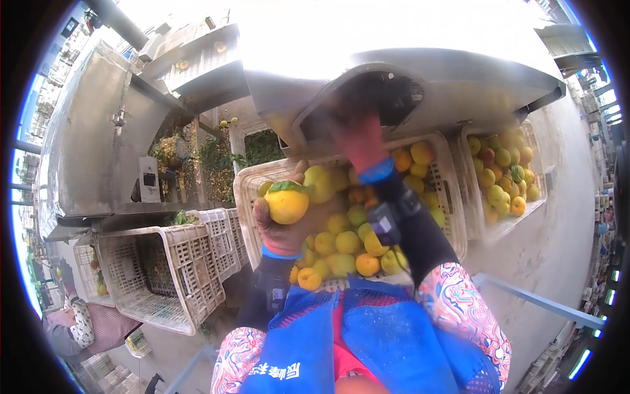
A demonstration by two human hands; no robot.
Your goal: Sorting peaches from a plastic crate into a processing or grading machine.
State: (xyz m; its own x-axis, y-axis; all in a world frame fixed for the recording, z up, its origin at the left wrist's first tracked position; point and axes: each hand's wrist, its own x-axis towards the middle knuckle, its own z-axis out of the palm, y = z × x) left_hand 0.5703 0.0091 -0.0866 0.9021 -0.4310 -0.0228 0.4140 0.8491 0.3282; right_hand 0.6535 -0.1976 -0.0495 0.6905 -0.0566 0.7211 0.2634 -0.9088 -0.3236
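A white plastic crate (246, 226) in front of me holds several yellow and green round fruits (346, 243). My left hand (272, 233), gloved, grips a yellow fruit with a green leaf (287, 205) over the crate's left part, with a paler green fruit beside it. My right hand (357, 143) reaches up to the dark round opening (400, 97) of a metal machine (466, 72) at the crate's far side; its fingers are blurred in shadow, so I cannot make out what they hold.
Another crate (539, 213) of fruit stands at right. Empty crates (197, 299) sit at lower left under a metal housing (85, 138). A co-worker (79, 328) is at the far left. A pale blue rail (538, 302) crosses the lower right. Fallen leaves (203, 164) lie behind the crates.
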